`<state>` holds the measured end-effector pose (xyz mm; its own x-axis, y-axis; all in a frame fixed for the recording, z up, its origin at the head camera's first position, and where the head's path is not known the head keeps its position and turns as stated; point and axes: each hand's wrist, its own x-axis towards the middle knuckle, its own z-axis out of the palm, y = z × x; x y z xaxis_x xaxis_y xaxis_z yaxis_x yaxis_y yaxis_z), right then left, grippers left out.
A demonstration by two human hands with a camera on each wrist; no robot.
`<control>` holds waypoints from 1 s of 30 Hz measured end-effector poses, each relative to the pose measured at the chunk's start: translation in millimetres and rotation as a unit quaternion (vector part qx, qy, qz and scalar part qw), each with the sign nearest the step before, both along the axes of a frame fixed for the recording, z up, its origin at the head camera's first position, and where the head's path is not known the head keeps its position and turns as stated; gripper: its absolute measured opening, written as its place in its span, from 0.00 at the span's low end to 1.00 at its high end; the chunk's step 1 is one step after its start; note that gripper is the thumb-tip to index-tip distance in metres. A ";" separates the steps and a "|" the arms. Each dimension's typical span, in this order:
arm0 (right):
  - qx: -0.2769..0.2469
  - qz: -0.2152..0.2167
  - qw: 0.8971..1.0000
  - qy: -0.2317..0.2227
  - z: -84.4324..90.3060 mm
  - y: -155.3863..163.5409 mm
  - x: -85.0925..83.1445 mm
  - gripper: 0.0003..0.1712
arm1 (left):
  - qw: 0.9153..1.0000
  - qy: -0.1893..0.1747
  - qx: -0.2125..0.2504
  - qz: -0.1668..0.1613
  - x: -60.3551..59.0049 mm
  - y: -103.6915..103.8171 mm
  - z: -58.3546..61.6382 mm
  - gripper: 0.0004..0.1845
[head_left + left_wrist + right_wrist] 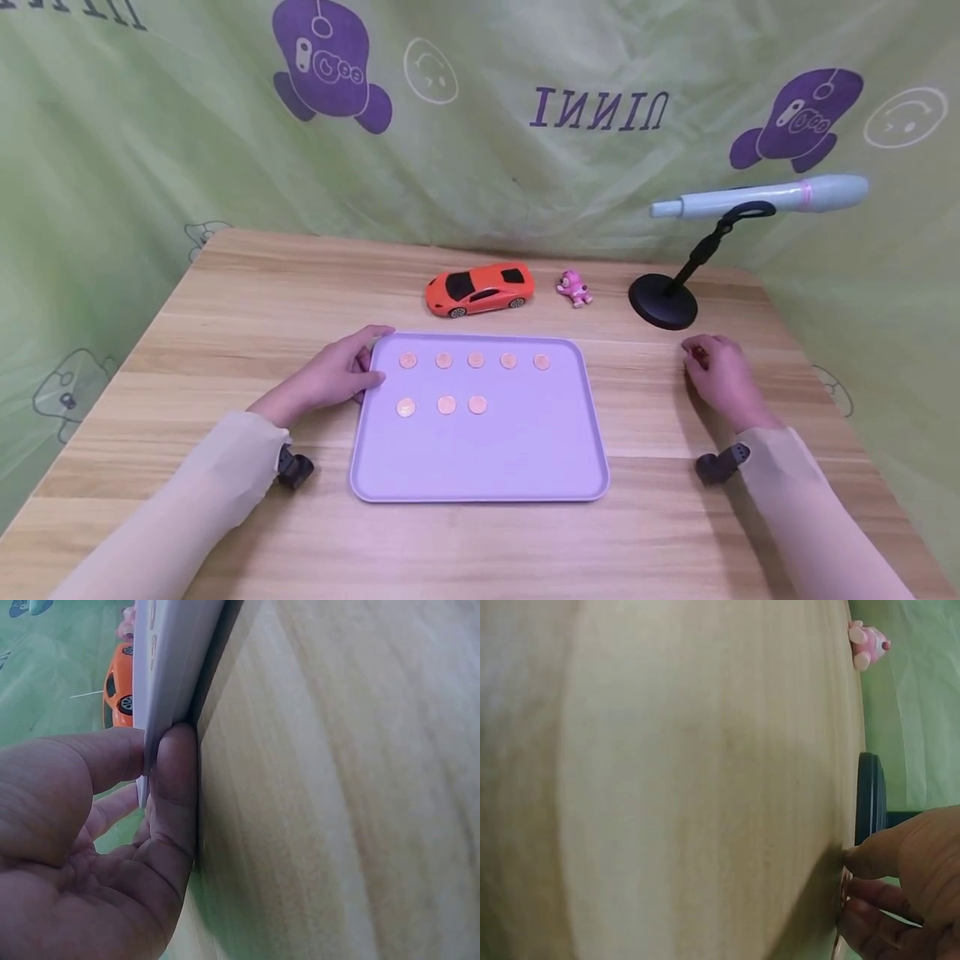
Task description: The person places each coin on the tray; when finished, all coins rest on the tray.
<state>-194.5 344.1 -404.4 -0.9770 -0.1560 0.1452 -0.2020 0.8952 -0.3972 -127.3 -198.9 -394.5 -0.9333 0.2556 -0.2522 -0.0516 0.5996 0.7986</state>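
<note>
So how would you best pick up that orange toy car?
Grip the car across its body, fingers on one long side and thumb on the other, coming down from above. It sits low and flat on its wheels, side-on to the person, with open table around it; the pink toy stands apart to its right.

You're in a staged recording setup, not a home or shop: green printed backdrop (480,167) w/ purple cartoon mascots, smileys & a logo hung behind and around the wooden table (225,333), a mic-like wand on a black desk stand (663,302), plus toy props, orange car (480,290) & pink figure (573,287)
</note>
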 end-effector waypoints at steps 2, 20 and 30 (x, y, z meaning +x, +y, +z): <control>-0.002 0.001 1.000 -0.005 -0.4 1.3 -1.3 0.15 | 1.000 0.002 0.001 -0.001 0.3 -0.4 0.7 0.38; -0.004 0.006 0.999 -0.034 4.7 10.1 -7.2 0.16 | 1.000 -0.001 -0.001 -0.002 -0.7 0.1 1.2 0.38; -0.002 -0.001 0.999 -0.044 7.3 10.8 -6.7 0.11 | 1.000 0.000 -0.002 -0.003 -0.5 0.1 0.7 0.38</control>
<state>-201.1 354.9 -397.1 -0.9863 -0.1541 0.0595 -0.1648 0.8941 -0.4165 -127.8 -198.8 -393.7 -0.9319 0.2603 -0.2528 -0.0479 0.6023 0.7968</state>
